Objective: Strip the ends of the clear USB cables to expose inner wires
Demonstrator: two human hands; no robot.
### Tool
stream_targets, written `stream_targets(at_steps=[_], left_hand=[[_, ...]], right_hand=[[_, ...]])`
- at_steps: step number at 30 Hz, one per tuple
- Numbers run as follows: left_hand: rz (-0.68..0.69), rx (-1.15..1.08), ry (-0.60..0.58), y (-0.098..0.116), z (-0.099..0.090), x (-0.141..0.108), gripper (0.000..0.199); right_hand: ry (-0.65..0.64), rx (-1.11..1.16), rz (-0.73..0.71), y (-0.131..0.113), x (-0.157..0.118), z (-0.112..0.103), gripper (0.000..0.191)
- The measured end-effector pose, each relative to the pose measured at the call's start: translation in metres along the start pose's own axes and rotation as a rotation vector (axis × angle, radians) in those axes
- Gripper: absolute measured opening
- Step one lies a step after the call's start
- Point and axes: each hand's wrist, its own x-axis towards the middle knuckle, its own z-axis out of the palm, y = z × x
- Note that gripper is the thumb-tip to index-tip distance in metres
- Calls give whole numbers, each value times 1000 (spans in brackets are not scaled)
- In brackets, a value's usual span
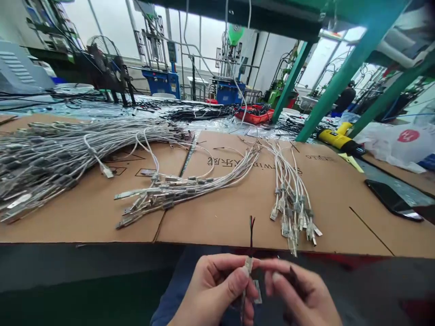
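Observation:
My left hand [224, 285] pinches a cable [249, 265] between thumb and forefinger, just in front of the cardboard's edge. From the cable's stripped end, thin dark, red and green wires [251, 226] point upward. Close on the right, my right hand [299, 290] has its fingers curled, its forefinger reaching to the cable by the left fingertips. Something dark shows against the right palm; what it is stays unclear. A small pale piece [258, 292] hangs below, between the hands. Beyond them lies a small bunch of clear USB cables [294, 203], plugs toward me.
A second cable bundle [190, 190] lies at mid-table, and a large pile [68, 154] fills the left. Cardboard [217, 226] covers the table. On the right are a phone [390, 199], a yellow heat gun [340, 138] and a plastic bag [401, 140]. Green posts [326, 99] rise behind.

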Motion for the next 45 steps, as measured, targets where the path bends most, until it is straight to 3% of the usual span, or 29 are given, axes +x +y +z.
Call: stream_targets(at_steps=[2, 6, 13, 24, 34, 45], left_hand=[[-77, -13, -17, -7, 0, -3, 29], [-173, -33, -23, -17, 1, -7, 23], [-71, -188, -230, -39, -11, 0, 22], [-166, -272, -213, -43, -8, 2, 17], [-185, -291, -151, -42, -10, 1, 18], [-187, -306, -164, -37, -7, -2, 20]], right_hand=[[19, 19, -30, -11, 6, -3, 29], [-71, 114, -29, -21, 17, 1, 29], [-140, 243, 40, -17, 16, 5, 32], [-100, 215, 35, -15, 19, 5, 33], [-56, 207, 166, -20, 4, -3, 11], [-115, 309, 216, -13, 3, -5, 12]])
